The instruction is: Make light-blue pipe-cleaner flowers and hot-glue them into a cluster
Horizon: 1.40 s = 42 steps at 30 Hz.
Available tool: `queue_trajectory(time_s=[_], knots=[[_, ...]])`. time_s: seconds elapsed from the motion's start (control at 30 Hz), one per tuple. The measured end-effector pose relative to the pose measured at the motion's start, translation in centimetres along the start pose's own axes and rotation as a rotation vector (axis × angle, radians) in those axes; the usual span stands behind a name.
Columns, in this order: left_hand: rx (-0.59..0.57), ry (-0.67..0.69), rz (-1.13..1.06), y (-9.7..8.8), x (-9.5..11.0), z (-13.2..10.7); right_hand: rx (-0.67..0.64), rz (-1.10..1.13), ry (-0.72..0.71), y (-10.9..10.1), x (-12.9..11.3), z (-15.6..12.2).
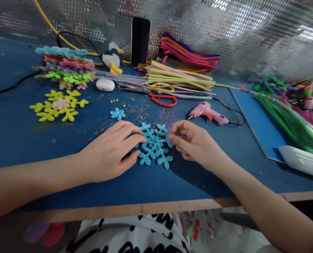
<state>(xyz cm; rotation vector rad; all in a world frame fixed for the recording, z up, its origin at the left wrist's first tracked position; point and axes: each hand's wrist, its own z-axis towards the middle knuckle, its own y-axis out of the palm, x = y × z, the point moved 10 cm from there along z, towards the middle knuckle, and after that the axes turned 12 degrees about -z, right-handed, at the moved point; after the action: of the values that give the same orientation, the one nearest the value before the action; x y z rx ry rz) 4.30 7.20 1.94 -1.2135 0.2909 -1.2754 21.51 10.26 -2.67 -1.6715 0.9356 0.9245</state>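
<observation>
A blue pipe-cleaner snowflake (154, 147) lies flat on the blue table (19, 137) in front of me. My left hand (109, 153) rests on its left side, fingers curled and pressing on its arms. My right hand (192, 142) pinches the snowflake's right edge between thumb and fingertips. A small single blue flower piece (118, 113) lies just beyond my left hand.
A yellow snowflake with a pale centre (58, 105) and a stack of coloured snowflakes (67, 68) sit at the left. A pink glue gun (208, 113), red-handled scissors (161, 99), pipe-cleaner bundles (180, 79), a phone (140, 40) and a white case (105, 84) lie behind. More pipe cleaners (290, 119) are at the right.
</observation>
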Motion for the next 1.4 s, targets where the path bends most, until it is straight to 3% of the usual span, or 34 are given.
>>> queue_trajectory(time_s=[0.4,1.0,1.23,1.4], knots=[[-0.071,-0.031,-0.013,0.8,-0.6,0.2,0.024,-0.18,-0.051,0.0,0.0,0.3],[-0.067,-0.043,-0.057,1.0,-0.7,0.0,0.142,-0.458,-0.152,-0.5,-1.0,0.3],[-0.08,-0.058,-0.069,1.0,-0.9,0.0,0.289,-0.665,-0.283,-1.3,-3.6,-1.4],[-0.003,-0.055,-0.048,-0.1,-0.7,-0.1,0.408,-0.71,-0.415,-2.7,-5.7,-2.9]])
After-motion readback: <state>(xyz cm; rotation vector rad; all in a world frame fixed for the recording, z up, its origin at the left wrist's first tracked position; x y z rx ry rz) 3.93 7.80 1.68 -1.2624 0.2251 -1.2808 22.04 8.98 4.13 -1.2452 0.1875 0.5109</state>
